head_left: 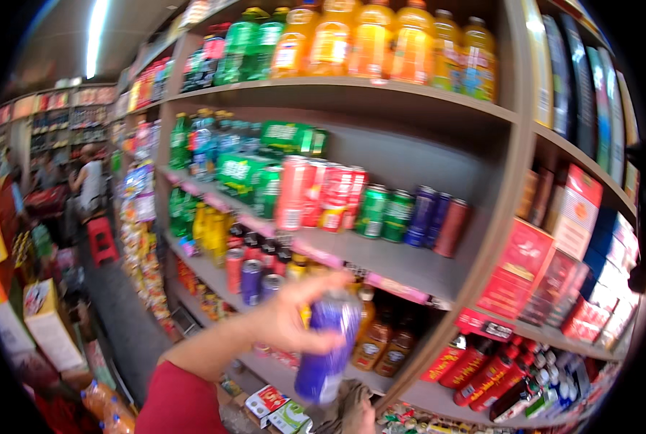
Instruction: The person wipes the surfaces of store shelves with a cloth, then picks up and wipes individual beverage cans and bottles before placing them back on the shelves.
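My left hand [294, 307] is wrapped round a purple drink can [330, 347], its fingers closed near the top. The can is slightly tilted and blurred, held in front of the lower shelves. My left arm comes up in a red sleeve. At the lower edge, only part of my right hand [361, 418] shows, against a crumpled grey-brown cloth [343, 406] that it grips just below the can. On the shelf beyond stand red cans [336, 195], green cans [397, 215], purple cans [421, 215] and a reddish-brown can [452, 228].
Orange drink bottles [372, 43] line the upper shelf [265, 92]. A shelf upright [482, 246] divides drinks from red boxes [517, 267]. Red bottles [482, 372] lie lower right. Left, an aisle [120, 318] holds a red stool [102, 241], cartons [52, 325] and a seated person [91, 181].
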`<state>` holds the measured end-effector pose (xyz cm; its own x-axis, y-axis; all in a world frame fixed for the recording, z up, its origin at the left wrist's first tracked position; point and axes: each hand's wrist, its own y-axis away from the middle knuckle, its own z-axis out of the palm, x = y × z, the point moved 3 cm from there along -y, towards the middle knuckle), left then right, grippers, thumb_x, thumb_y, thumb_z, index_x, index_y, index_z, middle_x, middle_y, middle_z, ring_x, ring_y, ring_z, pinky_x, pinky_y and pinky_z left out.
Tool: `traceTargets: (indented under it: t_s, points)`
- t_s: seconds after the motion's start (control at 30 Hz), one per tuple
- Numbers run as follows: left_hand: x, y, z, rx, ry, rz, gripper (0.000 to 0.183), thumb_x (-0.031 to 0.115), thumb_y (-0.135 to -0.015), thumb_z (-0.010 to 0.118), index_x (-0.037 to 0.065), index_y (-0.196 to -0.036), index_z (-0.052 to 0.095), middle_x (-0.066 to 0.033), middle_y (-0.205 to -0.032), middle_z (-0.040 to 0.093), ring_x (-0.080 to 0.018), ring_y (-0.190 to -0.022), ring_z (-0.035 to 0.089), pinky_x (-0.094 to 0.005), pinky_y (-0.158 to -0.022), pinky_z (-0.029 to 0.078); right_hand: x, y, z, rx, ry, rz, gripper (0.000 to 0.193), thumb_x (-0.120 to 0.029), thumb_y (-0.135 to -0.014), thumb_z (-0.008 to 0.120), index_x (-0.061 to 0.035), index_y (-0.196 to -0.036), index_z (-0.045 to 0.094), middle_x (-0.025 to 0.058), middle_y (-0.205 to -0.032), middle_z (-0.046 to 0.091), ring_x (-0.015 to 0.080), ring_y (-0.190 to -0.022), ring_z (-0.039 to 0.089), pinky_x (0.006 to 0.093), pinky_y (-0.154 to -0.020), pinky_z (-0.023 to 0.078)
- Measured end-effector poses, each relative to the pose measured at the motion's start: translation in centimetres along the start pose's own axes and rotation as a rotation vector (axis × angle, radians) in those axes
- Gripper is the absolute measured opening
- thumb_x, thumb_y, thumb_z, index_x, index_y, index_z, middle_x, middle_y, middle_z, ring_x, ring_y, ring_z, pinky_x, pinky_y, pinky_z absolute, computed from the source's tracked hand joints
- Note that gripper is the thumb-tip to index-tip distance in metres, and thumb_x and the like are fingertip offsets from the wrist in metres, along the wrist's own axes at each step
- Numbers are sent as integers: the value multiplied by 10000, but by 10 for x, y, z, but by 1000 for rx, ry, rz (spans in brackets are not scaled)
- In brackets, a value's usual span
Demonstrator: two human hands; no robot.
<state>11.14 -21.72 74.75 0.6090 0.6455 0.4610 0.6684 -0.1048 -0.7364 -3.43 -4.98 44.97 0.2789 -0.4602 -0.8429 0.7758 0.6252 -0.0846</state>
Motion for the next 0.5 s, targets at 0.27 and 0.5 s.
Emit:
traceTargets:
  t_s: [0.27,0.5]
  points:
    - [-106,131,27,217,57,-377,801,262,-662,781,-34,-1296,391,-188,-1170,542,-249,-1058,549,-345,-909,418,35,-37,134,-326,-41,120,273,-37,-741,674,10,-998,593,71,-864,640,153,-754,615,277,-663,505]
    - [-151,175,-31,476,141,-493,838,258,-647,806,-11,-1307,366,-139,-1146,556,-212,-1050,538,-322,-908,416,95,-41,187,-347,16,188,272,7,-714,687,23,-969,593,70,-869,645,154,-765,623,285,-682,512]
